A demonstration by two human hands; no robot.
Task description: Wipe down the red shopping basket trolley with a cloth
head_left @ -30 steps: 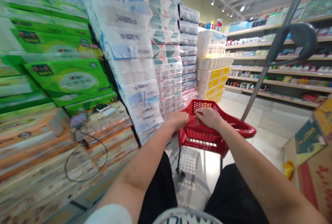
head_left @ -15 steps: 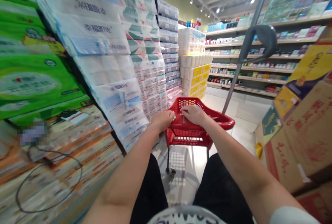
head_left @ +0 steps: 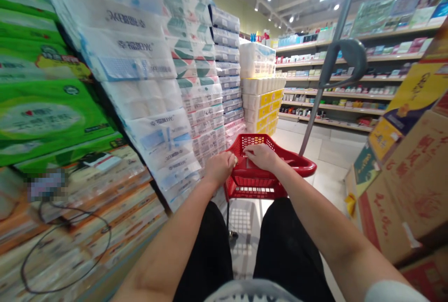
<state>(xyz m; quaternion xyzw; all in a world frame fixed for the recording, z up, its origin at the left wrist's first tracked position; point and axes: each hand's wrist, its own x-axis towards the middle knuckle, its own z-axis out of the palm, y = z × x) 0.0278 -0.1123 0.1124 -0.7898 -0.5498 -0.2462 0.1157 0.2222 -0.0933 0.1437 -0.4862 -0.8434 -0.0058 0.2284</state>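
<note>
While both forearms reach forward, the red shopping cart (head_left: 252,172) stands on the pale floor (head_left: 327,151) directly ahead of the person's black-clad knees. Left grip (head_left: 221,166): closed, fingers folded around the left end of the cart's handle. Right grip (head_left: 262,156): wrist bent, fingers curled downward over the middle of the handle; cannot tell whether it is closed on it. Grey pole (head_left: 312,117) with a curved hook rises at the cart's right side. Left of the cart: tall stack of white paper packs (head_left: 129,22); farther left, green packs (head_left: 52,115) above orange-banded packs, with a looped black cable (head_left: 110,234) in front of these. Beyond the cart: yellow-and-white packs (head_left: 266,106) and stocked shelves (head_left: 350,78). Right of the cart: printed cardboard boxes (head_left: 416,166), apart from it.
</note>
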